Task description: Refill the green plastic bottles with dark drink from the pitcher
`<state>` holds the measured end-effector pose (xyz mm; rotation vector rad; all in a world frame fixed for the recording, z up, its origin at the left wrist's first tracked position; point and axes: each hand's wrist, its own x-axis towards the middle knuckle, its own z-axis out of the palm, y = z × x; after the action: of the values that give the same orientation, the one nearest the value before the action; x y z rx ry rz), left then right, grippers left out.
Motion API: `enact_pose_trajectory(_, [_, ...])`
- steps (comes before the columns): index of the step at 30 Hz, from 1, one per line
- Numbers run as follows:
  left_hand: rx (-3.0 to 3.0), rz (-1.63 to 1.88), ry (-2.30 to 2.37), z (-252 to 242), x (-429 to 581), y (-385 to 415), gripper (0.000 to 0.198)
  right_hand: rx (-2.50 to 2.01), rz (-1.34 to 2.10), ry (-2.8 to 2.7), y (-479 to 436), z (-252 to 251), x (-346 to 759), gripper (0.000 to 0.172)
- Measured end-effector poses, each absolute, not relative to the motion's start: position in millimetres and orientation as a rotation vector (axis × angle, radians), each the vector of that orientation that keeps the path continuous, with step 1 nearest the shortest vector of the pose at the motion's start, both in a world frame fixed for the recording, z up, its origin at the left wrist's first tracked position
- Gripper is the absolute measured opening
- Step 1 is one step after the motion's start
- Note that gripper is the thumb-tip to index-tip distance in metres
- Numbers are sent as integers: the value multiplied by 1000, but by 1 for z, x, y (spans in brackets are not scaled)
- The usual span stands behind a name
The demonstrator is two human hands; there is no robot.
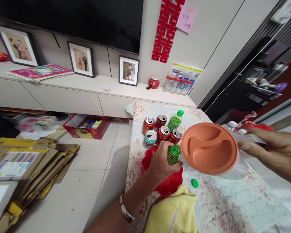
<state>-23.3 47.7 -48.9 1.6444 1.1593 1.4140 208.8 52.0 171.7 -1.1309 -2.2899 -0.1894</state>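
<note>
My left hand (160, 161) is closed around a green plastic bottle (172, 158) with no cap on its mouth, above a red wavy-edged dish (173, 185). On the right, my right hand (276, 150) grips the handle of a clear pitcher with an orange lid (208, 147), tilted toward the bottle's mouth. A loose green bottle cap (195, 183) lies on the table below the pitcher. Beyond my left hand stand several opened red cans (163, 133), a teal-and-white can (149, 139) and a capped green bottle (175, 121).
A floral tablecloth (220, 207) covers the table, with a yellow cloth (173, 213) at the near edge. Clear bottles (230, 125) stand behind the pitcher. Flattened cardboard (38, 158) and a red box (87, 127) occupy the floor at left. A low cabinet (106, 82) runs along the wall.
</note>
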Motion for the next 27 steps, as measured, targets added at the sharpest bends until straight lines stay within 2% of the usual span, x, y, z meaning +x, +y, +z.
enact_pose_trajectory(12, [1624, 1395, 1147, -49, -22, 48, 49, -1118, -234, -2311, 51, 172, 208, 75])
enact_pose_trajectory(17, [1628, 1402, 1153, -49, -23, 48, 48, -1109, -242, -2321, 52, 170, 211, 69])
enact_pose_trajectory(27, [1635, 1418, 1142, -49, -23, 47, 48, -1143, -225, -2303, 51, 168, 217, 69])
